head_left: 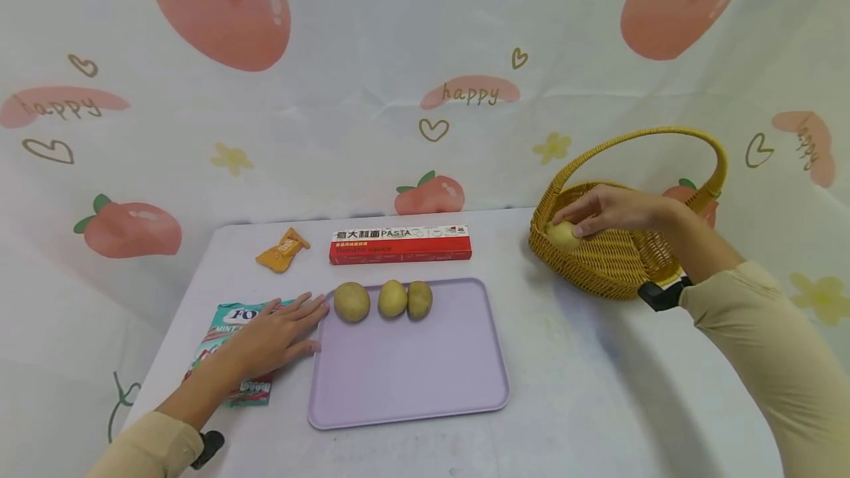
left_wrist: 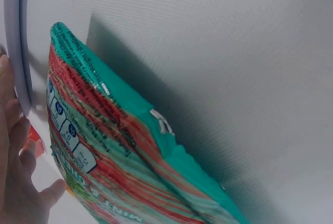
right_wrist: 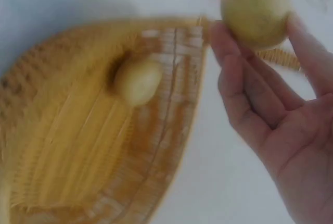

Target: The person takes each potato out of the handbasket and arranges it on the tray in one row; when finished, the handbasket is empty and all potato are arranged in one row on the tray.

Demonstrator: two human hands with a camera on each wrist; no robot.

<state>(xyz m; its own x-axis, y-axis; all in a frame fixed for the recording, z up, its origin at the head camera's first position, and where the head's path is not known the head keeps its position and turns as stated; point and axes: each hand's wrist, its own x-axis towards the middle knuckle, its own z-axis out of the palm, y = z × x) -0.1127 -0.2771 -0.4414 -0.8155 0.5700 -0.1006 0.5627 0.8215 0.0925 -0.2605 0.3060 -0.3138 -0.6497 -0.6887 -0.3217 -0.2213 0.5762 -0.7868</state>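
Observation:
My right hand [head_left: 614, 211] pinches a round yellowish potato [right_wrist: 256, 10] between thumb and fingertips, by the left rim of the yellow wicker basket [head_left: 584, 271]. Inside the basket, the right wrist view shows another pale potato [right_wrist: 138, 81]. My left hand [head_left: 275, 334] lies with its fingers extended, fingertips right at the left rim of the lilac tray [head_left: 412, 375]. Under that hand and forearm is a teal and red mint candy bag [left_wrist: 119, 146], partly hidden in the head view. Three potatoes sit along the tray's back edge: a large one [head_left: 352, 302], a middle one [head_left: 392, 299] and a darker one [head_left: 420, 300].
Behind the tray lies a red and white pasta box [head_left: 401, 245]. A small orange snack packet [head_left: 282, 250] is at the table's back left. The basket's tall arched handle [head_left: 654, 130] rises over the right hand. A printed cloth hangs behind the white table [head_left: 558, 404].

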